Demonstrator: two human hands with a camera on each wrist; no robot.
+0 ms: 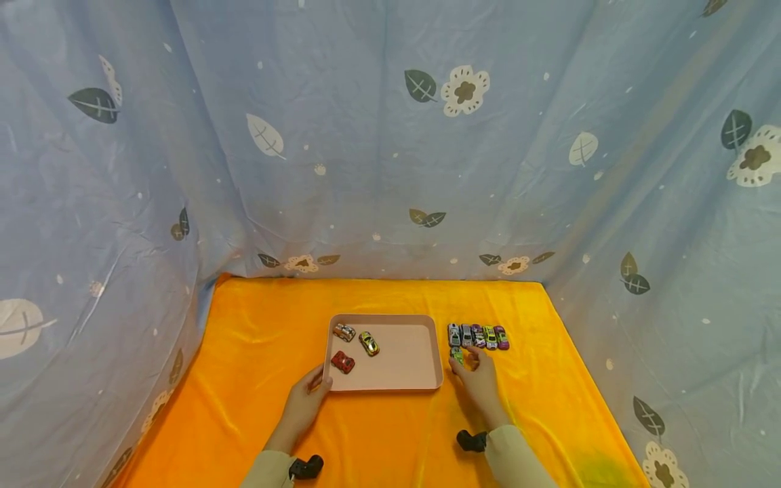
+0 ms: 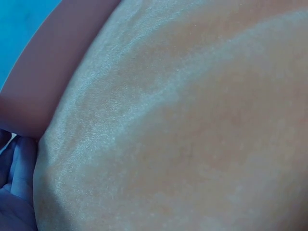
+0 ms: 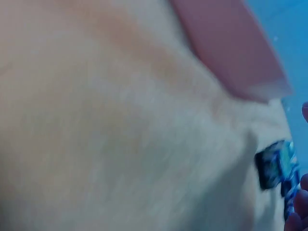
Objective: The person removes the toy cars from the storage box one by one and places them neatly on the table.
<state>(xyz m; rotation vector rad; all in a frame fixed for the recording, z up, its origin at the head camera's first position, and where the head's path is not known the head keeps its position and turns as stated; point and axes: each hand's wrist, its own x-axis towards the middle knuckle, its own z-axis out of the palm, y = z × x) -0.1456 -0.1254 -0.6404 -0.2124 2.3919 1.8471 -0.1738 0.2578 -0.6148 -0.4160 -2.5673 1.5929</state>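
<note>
Orange velvety cloth covers the table (image 1: 378, 434), where the right hand (image 1: 478, 381) pinches a small green toy car (image 1: 456, 354) just below a row of five cars (image 1: 478, 336). That car's long axis points away from the person, and the shallow pink tray (image 1: 421, 386) lies just to its left. At the tray's near left corner rests the left hand (image 1: 305, 403), fingers relaxed and holding nothing.

green toy car (image 1: 457, 355): mostly covered by the right hand (image 1: 478, 383), only its top peeks out at the fingertips' 11 o'clock.
left hand (image 1: 303, 405): thumb overlaps the tray (image 1: 421, 386) corner; grip or mere touch, too small to tell.
right wrist view: smeared by blur, toy car (image 3: 275, 163) cut off at 4 o'clock.
left wrist view: fingers (image 2: 14, 192) clipped at 8 o'clock.
row of cars (image 1: 478, 336): details too tiny.
</note>
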